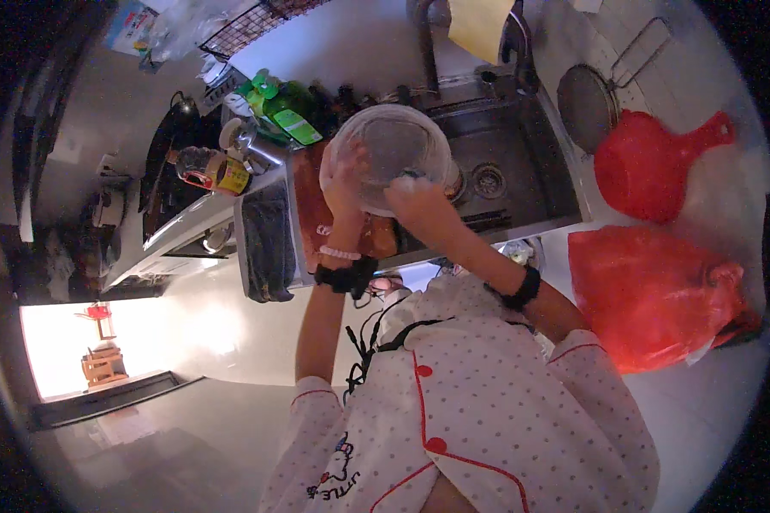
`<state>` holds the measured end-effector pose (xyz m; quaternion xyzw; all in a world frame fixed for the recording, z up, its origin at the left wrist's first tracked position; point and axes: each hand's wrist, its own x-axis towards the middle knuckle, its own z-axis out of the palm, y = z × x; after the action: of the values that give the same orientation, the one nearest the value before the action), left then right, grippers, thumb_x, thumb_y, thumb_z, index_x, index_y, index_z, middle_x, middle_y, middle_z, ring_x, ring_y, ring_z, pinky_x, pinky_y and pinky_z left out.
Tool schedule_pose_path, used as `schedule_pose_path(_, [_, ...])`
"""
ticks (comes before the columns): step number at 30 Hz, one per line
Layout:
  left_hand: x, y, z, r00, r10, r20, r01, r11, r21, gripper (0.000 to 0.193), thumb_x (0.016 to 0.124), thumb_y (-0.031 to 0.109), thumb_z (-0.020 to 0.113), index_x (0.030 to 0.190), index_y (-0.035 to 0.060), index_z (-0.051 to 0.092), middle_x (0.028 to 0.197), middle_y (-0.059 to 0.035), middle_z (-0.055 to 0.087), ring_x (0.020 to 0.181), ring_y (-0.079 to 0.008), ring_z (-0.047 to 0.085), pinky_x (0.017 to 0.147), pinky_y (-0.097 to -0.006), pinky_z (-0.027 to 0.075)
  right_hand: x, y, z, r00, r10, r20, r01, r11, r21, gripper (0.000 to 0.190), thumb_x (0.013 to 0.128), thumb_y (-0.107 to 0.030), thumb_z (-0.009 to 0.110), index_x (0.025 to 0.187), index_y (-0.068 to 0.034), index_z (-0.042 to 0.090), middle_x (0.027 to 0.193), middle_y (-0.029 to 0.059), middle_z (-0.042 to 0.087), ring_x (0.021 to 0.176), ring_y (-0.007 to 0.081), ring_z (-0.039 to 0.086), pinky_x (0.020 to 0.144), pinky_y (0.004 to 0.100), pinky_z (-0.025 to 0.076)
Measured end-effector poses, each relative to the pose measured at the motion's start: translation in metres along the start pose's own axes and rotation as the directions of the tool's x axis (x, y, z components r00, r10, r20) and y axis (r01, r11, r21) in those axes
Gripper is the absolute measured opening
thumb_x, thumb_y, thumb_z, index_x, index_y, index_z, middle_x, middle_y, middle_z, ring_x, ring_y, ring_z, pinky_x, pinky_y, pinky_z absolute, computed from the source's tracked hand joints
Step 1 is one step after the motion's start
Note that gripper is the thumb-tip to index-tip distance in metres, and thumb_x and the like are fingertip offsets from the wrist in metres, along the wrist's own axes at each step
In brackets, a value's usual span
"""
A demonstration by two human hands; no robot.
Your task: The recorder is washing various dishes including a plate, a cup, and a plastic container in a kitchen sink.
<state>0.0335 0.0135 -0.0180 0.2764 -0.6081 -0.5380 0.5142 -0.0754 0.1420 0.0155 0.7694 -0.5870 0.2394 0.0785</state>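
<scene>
A round, translucent bowl or basin (401, 144) is held up over the left part of the dark sink (520, 154). My left hand (346, 176) grips it from the left, its fingers showing through or against the wall. At the bowl's near right rim is my right hand (414, 192), its fingers curled over something small and pale that I cannot make out. A reddish-brown board or tray (311, 205) lies under my left hand. Behind the right hand, a small round item is partly hidden inside the sink.
Green bottles (295, 118) and a jug with a yellow label (215, 172) stand at the left. A black faucet (428, 51) rises behind the sink. A round strainer (587, 106), a red ladle-shaped scoop (641, 163) and a red plastic bag (654, 295) are at the right.
</scene>
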Motion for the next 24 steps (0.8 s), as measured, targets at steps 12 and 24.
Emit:
schedule_pose_path(12, [-0.006, 0.023, -0.016, 0.976, -0.114, 0.187, 0.059, 0.960, 0.274, 0.043, 0.079, 0.009, 0.051, 0.119, 0.0013, 0.039, 0.107, -0.0084, 0.051, 0.096, -0.0188, 0.051, 0.078, -0.0250, 0.043, -0.005, 0.025, -0.018, 0.970, -0.168, 0.177, 0.180, 0.982, -0.057, 0.015, 0.071, -0.011, 0.052, 0.086, -0.009, 0.054, 0.080, 0.0076, 0.056, 0.075, 0.0197, 0.058, 0.057, 0.0318, 0.048])
schedule_pose_path(24, [-0.042, 0.002, 0.020, 0.933, -0.341, -0.115, 0.320, 0.933, -0.165, 0.024, 0.079, 0.015, 0.052, 0.099, 0.0016, 0.054, 0.099, -0.0062, 0.053, 0.087, -0.0169, 0.051, 0.082, -0.0276, 0.039, 0.007, -0.004, 0.007, 0.979, 0.183, -0.095, -0.141, 0.931, 0.338, 0.023, 0.075, -0.014, 0.050, 0.096, -0.005, 0.056, 0.083, 0.0128, 0.059, 0.080, 0.0279, 0.059, 0.068, 0.0396, 0.050])
